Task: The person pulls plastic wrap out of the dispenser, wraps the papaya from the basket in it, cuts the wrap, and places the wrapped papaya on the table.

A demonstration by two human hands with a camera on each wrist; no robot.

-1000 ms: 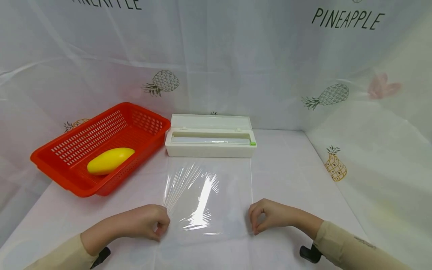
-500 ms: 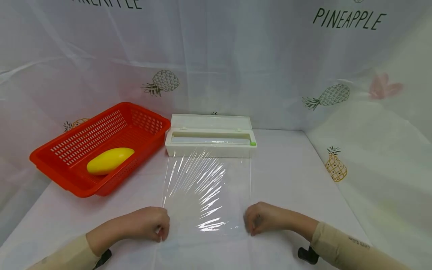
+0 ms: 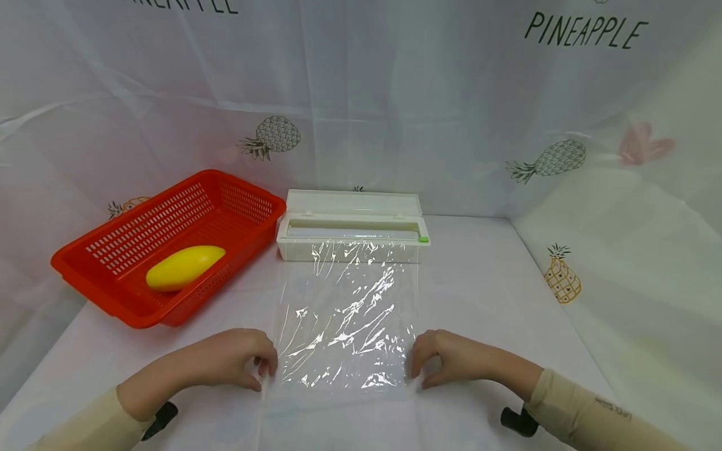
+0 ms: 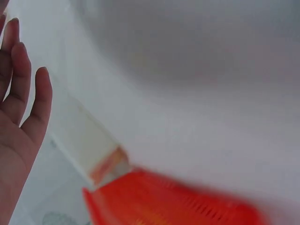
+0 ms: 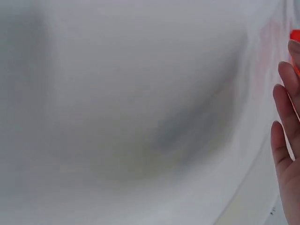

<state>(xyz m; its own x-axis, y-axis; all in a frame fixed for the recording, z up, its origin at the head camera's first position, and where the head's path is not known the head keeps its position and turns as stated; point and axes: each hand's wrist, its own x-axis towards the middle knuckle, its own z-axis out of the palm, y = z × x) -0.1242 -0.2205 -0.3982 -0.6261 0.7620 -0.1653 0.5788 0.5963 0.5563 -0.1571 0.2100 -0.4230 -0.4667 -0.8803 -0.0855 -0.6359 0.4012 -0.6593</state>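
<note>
A sheet of clear plastic wrap (image 3: 350, 326) runs from the white wrap dispenser (image 3: 352, 252) toward me over the table, with many wrinkles and bright glints. At its near left corner is my left hand (image 3: 234, 358), thumb apart from the loosely bent fingers. My right hand (image 3: 451, 358) is beside the near right corner, a gap showing between thumb and fingertips. Whether either hand still touches the film is too fine to tell. Both wrist views show relaxed fingers, the left hand's (image 4: 40, 101) and the right hand's (image 5: 287, 110) holding nothing visible.
A red plastic basket (image 3: 242, 275) stands at the left with a yellow mango-like fruit (image 3: 185, 268) inside. The dispenser's lid (image 3: 352, 202) is raised against the back cloth. A small green piece (image 3: 423, 239) sits at the dispenser's right end. Pineapple-print cloth (image 3: 395, 125) hangs behind.
Both hands have loosened from their pinch on the film's near corners, the left shifting slightly left and up. The wrap has gone from taut to slack and wrinkled.
</note>
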